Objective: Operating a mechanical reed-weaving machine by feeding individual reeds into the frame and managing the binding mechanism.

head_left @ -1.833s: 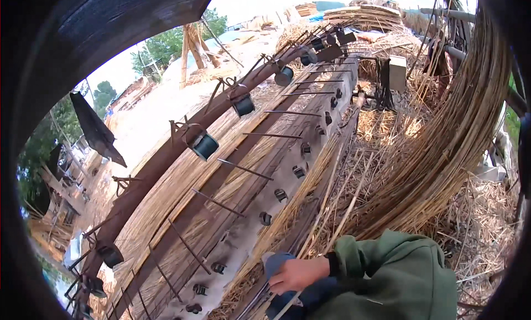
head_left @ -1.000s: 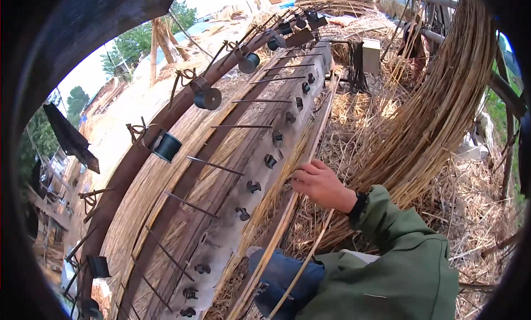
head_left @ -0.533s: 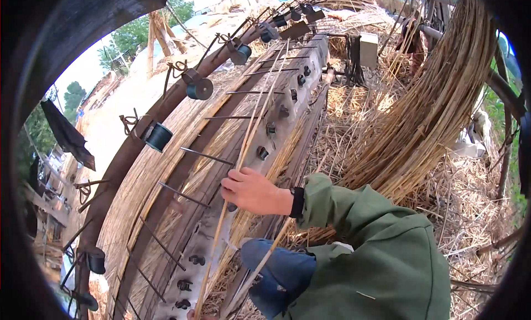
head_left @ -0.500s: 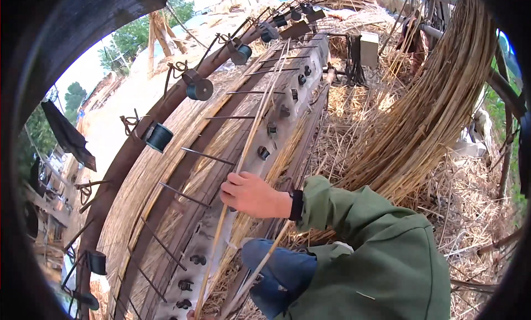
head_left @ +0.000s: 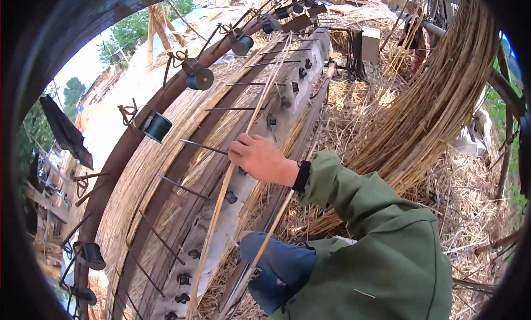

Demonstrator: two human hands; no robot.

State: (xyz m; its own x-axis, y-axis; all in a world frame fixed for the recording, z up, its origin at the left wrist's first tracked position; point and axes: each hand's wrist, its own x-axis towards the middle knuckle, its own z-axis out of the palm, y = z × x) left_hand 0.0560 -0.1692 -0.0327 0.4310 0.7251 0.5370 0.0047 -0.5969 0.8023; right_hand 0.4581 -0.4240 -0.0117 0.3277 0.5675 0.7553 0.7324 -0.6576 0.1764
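Observation:
My right hand (head_left: 259, 155), at the end of a green sleeve with a black wristband, is closed on thin pale reeds (head_left: 214, 223). They lie lengthwise along a whitish metal rail (head_left: 224, 212) dotted with dark fittings. Beside my fingertips a dark metal rod (head_left: 203, 146) sticks out across the frame, one of several in a row. Left of the rail, a woven reed mat (head_left: 133, 193) spreads under the brown bars. My left hand is not in view.
A curved rusty pipe (head_left: 124, 148) carries several dark thread spools (head_left: 157, 126) at the left. To the right hangs a big bundle of reeds (head_left: 420, 121). Loose straw (head_left: 354, 112) covers the ground. My blue-clad knee (head_left: 276, 267) is close to the rail.
My right hand has moved a little farther up along the rail, still closed on the reeds. A sliver of my left hand at the bottom edge has gone out of view.

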